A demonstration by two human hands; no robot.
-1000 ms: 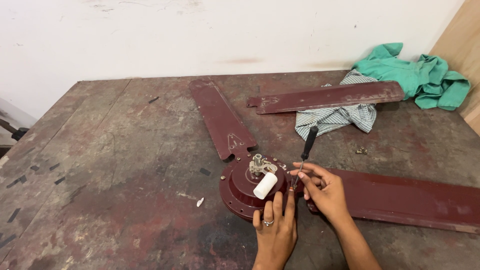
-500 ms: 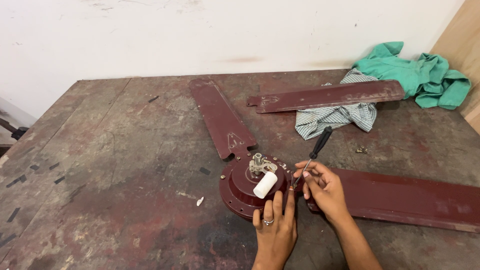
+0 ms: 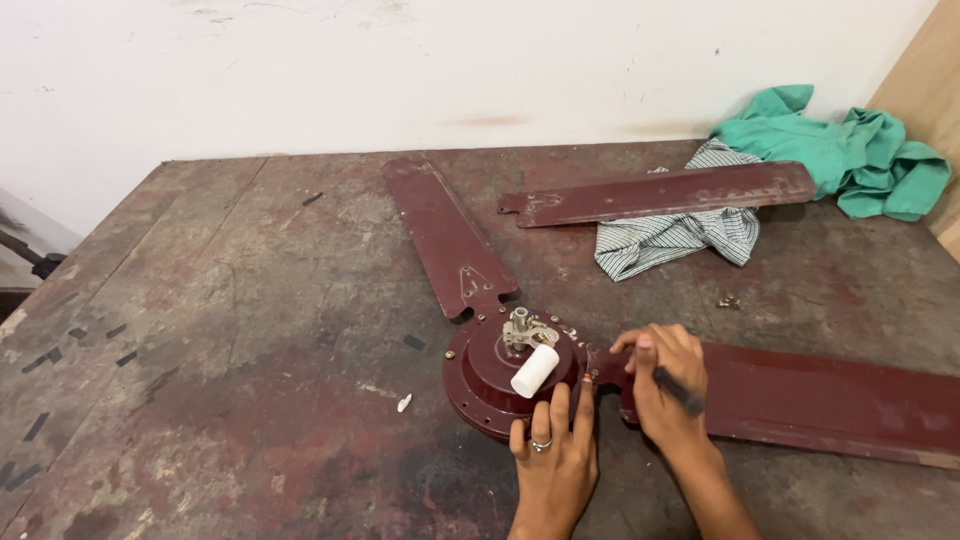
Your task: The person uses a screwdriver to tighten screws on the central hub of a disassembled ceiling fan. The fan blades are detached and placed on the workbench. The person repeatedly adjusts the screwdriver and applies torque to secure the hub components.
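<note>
A maroon ceiling fan motor hub (image 3: 490, 375) lies on the worn table (image 3: 230, 330), with a white cylinder (image 3: 535, 371) and a metal fitting (image 3: 525, 328) on top. My left hand (image 3: 553, 460) rests flat against the hub's near rim, fingers up. My right hand (image 3: 662, 385) holds a dark-handled screwdriver (image 3: 680, 392) low over the joint between the hub and the maroon blade (image 3: 830, 400) that runs off to the right. Its tip is hidden by my fingers.
Two loose maroon blades lie behind the hub: one (image 3: 445, 235) pointing at it, one (image 3: 660, 193) across a striped cloth (image 3: 670, 240). A green cloth (image 3: 840, 145) sits at the back right. Small screws (image 3: 728, 301) lie near the striped cloth.
My right hand has tipped the screwdriver from upright, handle pointing away, down to nearly flat in the palm at the blade joint. The left hand has stayed on the hub.
</note>
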